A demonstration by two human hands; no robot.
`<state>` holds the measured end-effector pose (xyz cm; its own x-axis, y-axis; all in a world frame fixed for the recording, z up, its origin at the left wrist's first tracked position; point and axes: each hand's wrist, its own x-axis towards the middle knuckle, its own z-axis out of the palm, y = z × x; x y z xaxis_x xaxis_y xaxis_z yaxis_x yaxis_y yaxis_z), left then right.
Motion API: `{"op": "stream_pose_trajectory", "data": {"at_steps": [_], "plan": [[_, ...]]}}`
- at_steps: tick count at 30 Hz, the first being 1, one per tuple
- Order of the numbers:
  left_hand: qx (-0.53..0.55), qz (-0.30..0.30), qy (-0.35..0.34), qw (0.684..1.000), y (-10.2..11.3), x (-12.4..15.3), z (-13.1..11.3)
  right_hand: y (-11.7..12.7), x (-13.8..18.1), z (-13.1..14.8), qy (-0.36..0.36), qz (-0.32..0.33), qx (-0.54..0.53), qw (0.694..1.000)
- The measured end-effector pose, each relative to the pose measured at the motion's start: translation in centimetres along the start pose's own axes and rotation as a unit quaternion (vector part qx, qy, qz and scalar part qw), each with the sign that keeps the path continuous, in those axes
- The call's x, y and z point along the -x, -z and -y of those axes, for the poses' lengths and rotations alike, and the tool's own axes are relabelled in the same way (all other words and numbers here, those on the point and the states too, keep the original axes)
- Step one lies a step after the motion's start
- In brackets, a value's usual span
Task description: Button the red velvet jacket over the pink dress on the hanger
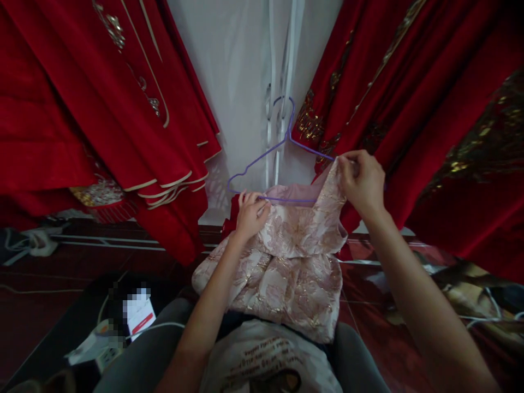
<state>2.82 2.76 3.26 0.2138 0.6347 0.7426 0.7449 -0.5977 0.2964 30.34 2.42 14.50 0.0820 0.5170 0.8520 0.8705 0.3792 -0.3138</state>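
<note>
A sleeveless dress [295,234] in pale pink, with a gold floral pattern, hangs down over my lap. Its right shoulder strap is over one arm of a purple hanger [266,157], whose lower bar crosses the neckline. My right hand [362,177] pinches that strap against the hanger's end. On the other side my left hand [250,215] grips the dress at its left shoulder, just under the hanger's bare left end. The hanger's hook overlaps the white cabinet handle; whether it hangs there I cannot tell.
Red garments with gold ornament [164,109] hang to the left, and more red garments [393,98] to the right. A white cabinet [229,65] stands between them. A power strip [108,355] and a white-and-red card [141,316] lie at lower left, with cables nearby.
</note>
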Motion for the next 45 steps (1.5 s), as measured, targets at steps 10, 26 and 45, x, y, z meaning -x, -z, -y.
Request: {"op": "stream_pose_trajectory", "data": {"at_steps": [10, 26, 45], "plan": [[0.180, -0.012, 0.035, 0.983, 0.3, -1.3, -0.2, 0.4, -0.6, -2.7, -0.018, 0.036, 0.022, 0.999], [0.156, -0.042, 0.154, 0.975, 10.2, 0.4, 15.5, -3.2, 0.4, -3.6, -0.091, 0.058, -0.138, 0.984], [0.163, -0.049, 0.137, 0.976, 11.0, -1.9, 11.8, -2.1, 0.7, -3.4, -0.086, 0.015, -0.095, 0.992]]}}
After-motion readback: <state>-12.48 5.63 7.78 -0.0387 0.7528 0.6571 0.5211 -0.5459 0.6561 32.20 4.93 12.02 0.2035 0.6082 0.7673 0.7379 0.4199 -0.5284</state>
